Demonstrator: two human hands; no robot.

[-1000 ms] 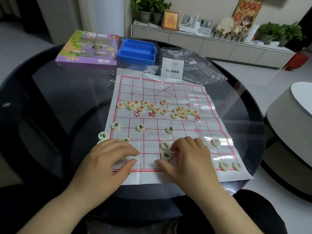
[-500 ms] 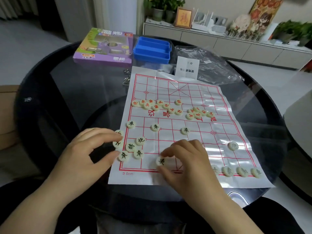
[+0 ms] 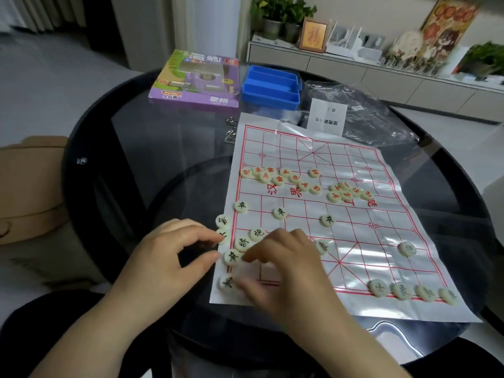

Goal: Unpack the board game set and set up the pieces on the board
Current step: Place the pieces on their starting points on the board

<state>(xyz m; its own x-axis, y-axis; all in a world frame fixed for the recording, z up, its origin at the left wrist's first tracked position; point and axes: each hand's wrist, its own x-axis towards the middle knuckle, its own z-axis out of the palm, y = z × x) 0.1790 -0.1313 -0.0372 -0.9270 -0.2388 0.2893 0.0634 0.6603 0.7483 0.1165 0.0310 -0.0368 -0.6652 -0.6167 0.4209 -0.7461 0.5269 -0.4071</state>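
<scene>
You sit at a round table (image 3: 136, 148) of dark glass with a black rim. Beyond it a long, low, pale sideboard (image 3: 381, 77) runs along a light wall (image 3: 381, 12), carrying potted plants (image 3: 281, 15), a framed picture (image 3: 312, 35) and small blurred ornaments. The floor (image 3: 54, 85) is pale grey. A tan seat (image 3: 30, 186) stands on your left. The light is dim and even.

Your left hand (image 3: 169, 257) and right hand (image 3: 286, 271) are bare, and so are both forearms (image 3: 90, 334) down to the bottom edge. Dark cloth (image 3: 30, 320) covers your lap; the garment is unclear.
</scene>
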